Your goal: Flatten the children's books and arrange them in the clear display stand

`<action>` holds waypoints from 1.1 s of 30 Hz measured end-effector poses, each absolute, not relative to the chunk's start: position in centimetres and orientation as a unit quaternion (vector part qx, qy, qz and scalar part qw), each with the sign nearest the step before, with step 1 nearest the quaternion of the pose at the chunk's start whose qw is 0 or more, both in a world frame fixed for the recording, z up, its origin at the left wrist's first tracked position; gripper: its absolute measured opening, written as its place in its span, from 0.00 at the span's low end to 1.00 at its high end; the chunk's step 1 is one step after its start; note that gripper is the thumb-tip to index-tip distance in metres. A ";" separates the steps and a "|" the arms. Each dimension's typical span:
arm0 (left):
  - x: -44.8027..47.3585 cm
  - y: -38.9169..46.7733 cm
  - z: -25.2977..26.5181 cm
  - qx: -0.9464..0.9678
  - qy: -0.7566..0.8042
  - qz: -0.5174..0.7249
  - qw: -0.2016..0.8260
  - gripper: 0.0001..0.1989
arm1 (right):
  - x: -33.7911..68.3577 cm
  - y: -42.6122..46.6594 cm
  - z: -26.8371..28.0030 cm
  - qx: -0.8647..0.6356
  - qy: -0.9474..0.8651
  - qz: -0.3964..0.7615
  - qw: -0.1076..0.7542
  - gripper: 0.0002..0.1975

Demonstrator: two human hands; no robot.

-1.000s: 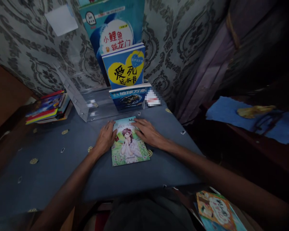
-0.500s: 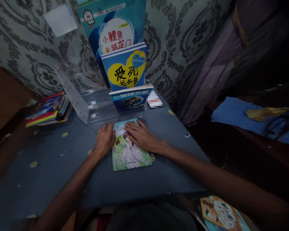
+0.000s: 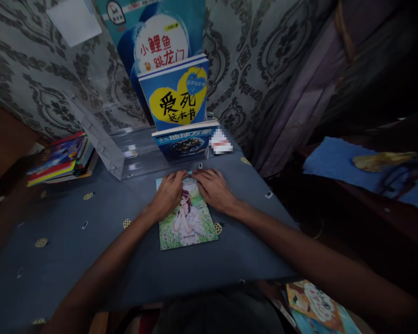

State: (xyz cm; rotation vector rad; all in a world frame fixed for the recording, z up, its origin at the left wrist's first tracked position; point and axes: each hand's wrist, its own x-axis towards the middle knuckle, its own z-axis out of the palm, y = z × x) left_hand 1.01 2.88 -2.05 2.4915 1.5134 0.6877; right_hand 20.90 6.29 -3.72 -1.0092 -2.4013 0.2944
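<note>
A thin book with a drawn figure in a green meadow on its cover lies closed on the dark tablecloth in front of me. Across its upper left part rests my left hand, palm down with the fingers stretched toward the top edge. My right hand lies flat over the upper right edge, fingers extended. The fingertips of both hands come close together near the top of the cover and hide part of the title. Neither hand grips anything.
Behind the book, a clear acrylic rack holds a blue book with a yellow heart, an earth book and a tall teal book. A stack of books sits left. Another book lies below the table's right edge.
My left hand has moved right, from the book's left edge onto its cover. My right hand has slid right toward the book's upper right edge. The view has shifted slightly.
</note>
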 end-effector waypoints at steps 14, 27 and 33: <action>2.2 3.8 -2.4 0.836 0.499 0.214 0.078 0.27 | 20.8 6.6 -3.7 -0.372 -0.886 0.114 0.253 0.16; 1.5 4.0 -3.1 0.852 0.468 0.225 0.065 0.26 | 21.2 7.0 -4.1 -0.351 -0.883 0.160 0.269 0.19; 0.8 2.8 -2.7 0.876 0.422 0.223 0.071 0.25 | 22.7 6.5 -4.5 -0.306 -0.887 0.191 0.288 0.21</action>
